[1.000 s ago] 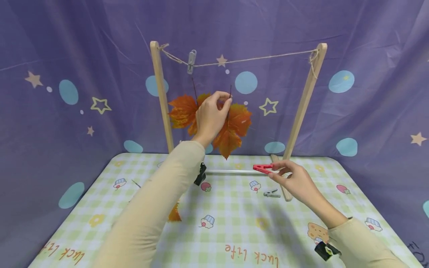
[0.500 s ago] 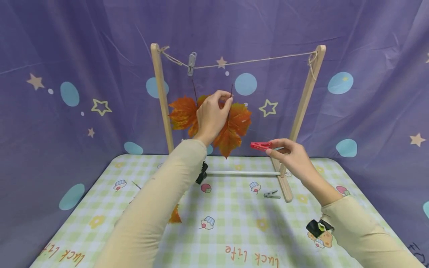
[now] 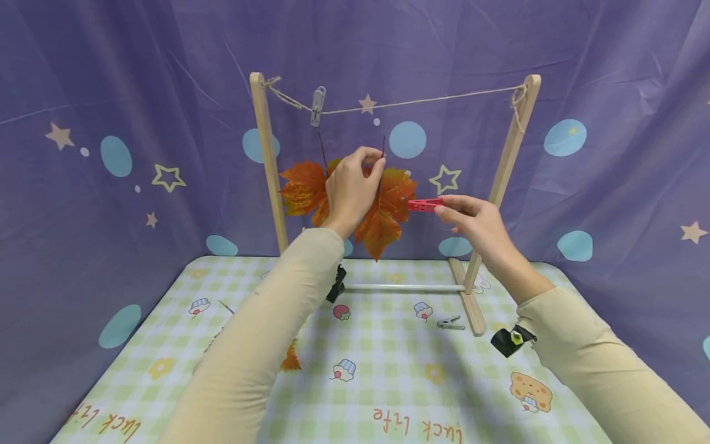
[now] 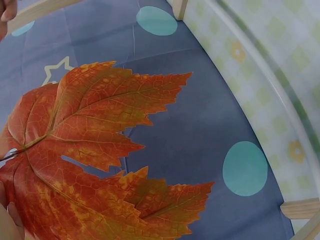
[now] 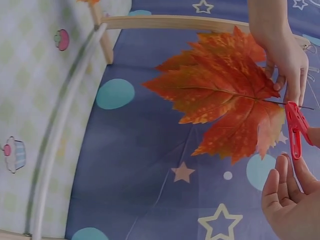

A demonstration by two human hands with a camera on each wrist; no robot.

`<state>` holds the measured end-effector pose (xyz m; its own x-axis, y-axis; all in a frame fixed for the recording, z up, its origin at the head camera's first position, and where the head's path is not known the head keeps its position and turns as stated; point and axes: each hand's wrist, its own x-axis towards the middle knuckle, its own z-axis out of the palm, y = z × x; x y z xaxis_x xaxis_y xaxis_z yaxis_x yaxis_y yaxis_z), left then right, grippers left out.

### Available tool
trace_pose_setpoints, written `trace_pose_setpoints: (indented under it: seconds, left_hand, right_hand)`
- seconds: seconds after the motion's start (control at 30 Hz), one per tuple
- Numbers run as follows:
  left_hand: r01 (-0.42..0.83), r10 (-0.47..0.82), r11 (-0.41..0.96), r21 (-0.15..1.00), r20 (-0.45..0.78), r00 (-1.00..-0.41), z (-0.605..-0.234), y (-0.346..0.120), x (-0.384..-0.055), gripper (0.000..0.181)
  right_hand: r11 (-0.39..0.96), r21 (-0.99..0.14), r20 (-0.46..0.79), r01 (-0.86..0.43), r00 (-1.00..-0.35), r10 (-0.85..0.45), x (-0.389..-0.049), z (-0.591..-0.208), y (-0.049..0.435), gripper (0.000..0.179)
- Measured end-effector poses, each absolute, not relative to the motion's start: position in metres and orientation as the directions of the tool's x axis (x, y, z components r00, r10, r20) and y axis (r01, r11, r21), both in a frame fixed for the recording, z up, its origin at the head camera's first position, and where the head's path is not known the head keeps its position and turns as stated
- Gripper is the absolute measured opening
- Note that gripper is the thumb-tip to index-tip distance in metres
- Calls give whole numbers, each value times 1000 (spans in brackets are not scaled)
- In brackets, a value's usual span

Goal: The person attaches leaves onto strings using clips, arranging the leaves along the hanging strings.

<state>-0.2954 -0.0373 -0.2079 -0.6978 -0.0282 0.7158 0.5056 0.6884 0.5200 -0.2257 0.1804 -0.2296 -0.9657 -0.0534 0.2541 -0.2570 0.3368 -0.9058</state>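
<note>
My left hand [image 3: 352, 191] pinches the stem of an orange maple leaf [image 3: 383, 225], holding it below the string [image 3: 432, 98] with the stem pointing up. In the left wrist view this leaf [image 4: 100, 110] fills much of the picture. A red clothespin [image 3: 424, 205] is pinched by its handle ends between thumb and fingers of my right hand [image 3: 482, 228], its tip at the leaf's right edge in the head view. Behind the left hand a second orange leaf [image 3: 304, 188], partly hidden, hangs under a grey clothespin [image 3: 318, 106] clipped on the string.
Two wooden posts [image 3: 268, 154] carry the string, and a white rod [image 3: 405, 287] runs low between them. Another grey clothespin [image 3: 451, 322] lies on the checked tablecloth [image 3: 388, 364]. Part of another leaf [image 3: 291, 357] shows beside the left sleeve. A purple curtain [image 3: 621, 185] stands behind.
My right hand has risen and moved slightly left with the red clothespin, from low over the table to beside the held leaf. The left hand and its leaf have hardly moved.
</note>
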Motion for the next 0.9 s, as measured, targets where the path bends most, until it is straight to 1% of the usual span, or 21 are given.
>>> trace_pose_setpoints:
  seconds: [0.33, 0.53, 0.67, 0.83, 0.9]
  left_hand:
    - [477, -51, 694, 539, 699, -714, -208, -39, -296, 25]
    - [478, -60, 686, 549, 697, -715, -208, -39, -297, 25]
    - [476, -80, 671, 568, 694, -716, -207, -38, -297, 22]
    - [476, -109, 632, 612, 678, -727, -207, -37, -298, 21]
    - [475, -120, 621, 624, 675, -728, -207, -37, -299, 22]
  right_hand:
    - [271, -901, 344, -338, -939, -24, -240, -207, 166, 48]
    - [176, -913, 378, -369, -926, 19, -251, -188, 154, 47]
    - [138, -915, 389, -378, -919, 59, -257, -176, 147, 45]
    - [167, -885, 455, -434, -882, 120, -266, -163, 142, 40]
    - [206, -867, 485, -455, -865, 129, -269, -158, 140, 39]
